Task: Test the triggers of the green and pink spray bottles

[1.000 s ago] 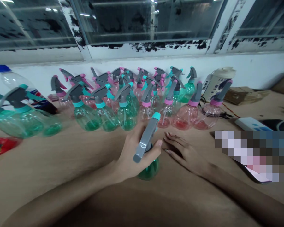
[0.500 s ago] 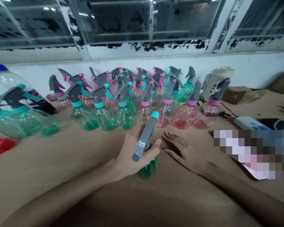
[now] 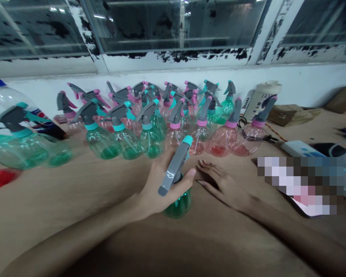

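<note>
My left hand (image 3: pixel 160 188) is wrapped round the neck of a green spray bottle (image 3: pixel 178 206) near the middle of the table. The bottle has a grey trigger head with a turquoise nozzle, which points away from me. Its collar and trigger are mostly covered by my hand. To the right, my right hand (image 3: pixel 225 184) rests on the tabletop with its fingers stretched out, apart from the bottle and holding nothing. Beyond both hands stand several other spray bottles, among them a green one (image 3: pixel 152 142) with a turquoise collar and a pink one (image 3: pixel 220 142) with a pink collar.
At the left are a cola bottle (image 3: pixel 17 98) with a blue cap and a red packet (image 3: pixel 1 180). A blurred-out flat device (image 3: pixel 302 188) lies at the right. Behind it are a white box (image 3: pixel 302 149), a tall cup (image 3: pixel 262 100) and brown cardboard (image 3: pixel 294 114).
The whole view has shifted slightly, so things sit a little further left. Both hands and the held spray bottle keep the same pose.
</note>
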Demonstrator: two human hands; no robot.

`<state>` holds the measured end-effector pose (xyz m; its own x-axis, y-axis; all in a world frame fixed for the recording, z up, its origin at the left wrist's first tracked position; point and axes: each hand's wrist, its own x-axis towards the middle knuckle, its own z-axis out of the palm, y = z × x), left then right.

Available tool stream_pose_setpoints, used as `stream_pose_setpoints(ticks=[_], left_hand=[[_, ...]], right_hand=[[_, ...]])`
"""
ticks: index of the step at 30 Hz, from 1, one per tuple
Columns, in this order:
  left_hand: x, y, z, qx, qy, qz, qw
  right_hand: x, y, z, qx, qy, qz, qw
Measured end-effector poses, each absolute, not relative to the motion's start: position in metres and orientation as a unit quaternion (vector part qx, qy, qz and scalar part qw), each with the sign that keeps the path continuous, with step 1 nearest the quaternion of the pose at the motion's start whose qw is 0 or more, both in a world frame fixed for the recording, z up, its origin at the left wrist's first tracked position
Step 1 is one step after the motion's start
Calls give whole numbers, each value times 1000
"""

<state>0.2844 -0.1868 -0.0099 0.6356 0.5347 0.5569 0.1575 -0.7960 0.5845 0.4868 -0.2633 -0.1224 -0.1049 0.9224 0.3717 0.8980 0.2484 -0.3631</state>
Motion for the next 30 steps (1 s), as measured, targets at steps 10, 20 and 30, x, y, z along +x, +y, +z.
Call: stream_pose_setpoints(ticks=[10,20,30], left_hand=[[283,-187,-12,867,220,361,262],[282,-190,-13,862,234,364,265],[284,-185,-8,866,201,350,296]], right_hand=[[486,-263,-122,-613,-738,23,280],[484,-264,-119,-612,-738,34,283],[486,-265,-123,-611,-737,19,290]])
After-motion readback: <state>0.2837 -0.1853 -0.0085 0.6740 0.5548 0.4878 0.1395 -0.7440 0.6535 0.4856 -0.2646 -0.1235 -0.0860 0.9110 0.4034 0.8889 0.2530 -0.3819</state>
